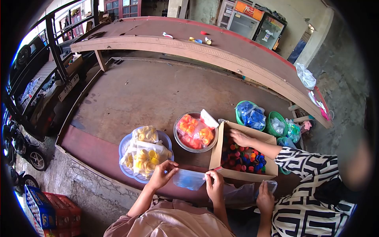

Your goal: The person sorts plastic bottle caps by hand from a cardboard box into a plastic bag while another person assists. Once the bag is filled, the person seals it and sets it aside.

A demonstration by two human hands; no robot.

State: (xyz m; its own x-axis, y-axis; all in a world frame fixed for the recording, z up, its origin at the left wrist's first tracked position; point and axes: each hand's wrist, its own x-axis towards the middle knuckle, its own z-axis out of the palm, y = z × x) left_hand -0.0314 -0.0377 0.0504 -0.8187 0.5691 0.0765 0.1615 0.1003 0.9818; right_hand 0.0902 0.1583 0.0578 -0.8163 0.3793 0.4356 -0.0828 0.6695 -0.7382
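A clear plastic bag (188, 179) with something blue showing through it is stretched between my two hands. My left hand (161, 174) pinches its left end, beside a blue tray (123, 152) of bags of yellow and cream caps (147, 160). My right hand (214, 185) pinches the other end, just in front of a cardboard box (215, 152). Loose red, blue and orange caps (246, 158) lie in the box. Behind the bag stands a metal bowl (182, 144) with bagged orange and pink caps (193, 132).
A co-worker in a patterned sleeve (304, 160) reaches into the box with one hand (240, 138) and holds a clear bag in the other (265, 197). Green baskets (272, 128) stand behind the box. A raised wooden bench (177, 42) runs across the back.
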